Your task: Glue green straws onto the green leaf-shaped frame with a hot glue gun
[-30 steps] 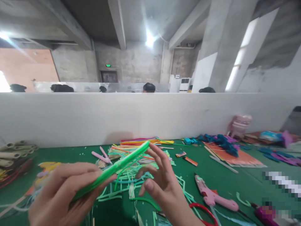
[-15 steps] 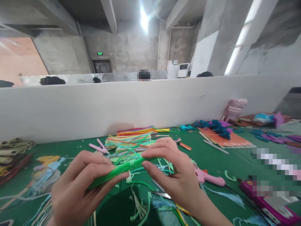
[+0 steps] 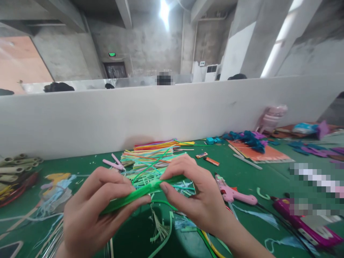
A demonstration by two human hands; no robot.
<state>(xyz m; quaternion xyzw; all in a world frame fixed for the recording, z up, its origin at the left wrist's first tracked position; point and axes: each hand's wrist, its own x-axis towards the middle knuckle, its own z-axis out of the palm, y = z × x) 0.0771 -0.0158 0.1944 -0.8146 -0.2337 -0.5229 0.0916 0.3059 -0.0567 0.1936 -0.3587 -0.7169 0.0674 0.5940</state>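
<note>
Between my two hands, above the table, runs a bundle of bright green pipe cleaners [image 3: 143, 190], slightly tilted with its right end higher. My left hand [image 3: 94, 211] is closed around its left part, thumb below and fingers above. My right hand [image 3: 195, 195] pinches it near the right end between thumb and fingertips, and a short stretch shows past the pinch. Behind the hands lies a pile of coloured pipe cleaners [image 3: 145, 157], mostly pale green, white, orange and yellow. Below the hands are a raffia-like tassel [image 3: 160, 227] and loose green stems.
A pink glue gun [image 3: 236, 196] lies right of my right hand, near a magenta device [image 3: 306, 222] with a cord. Pink-handled scissors [image 3: 114, 164], an orange lighter [image 3: 211, 161] and bamboo tubes [image 3: 16, 170] are about. A white partition [image 3: 161, 114] closes off the back.
The head view has tipped down a little, so the background sits higher. My right hand has shifted slightly left along the green bundle; both hands keep their hold.
</note>
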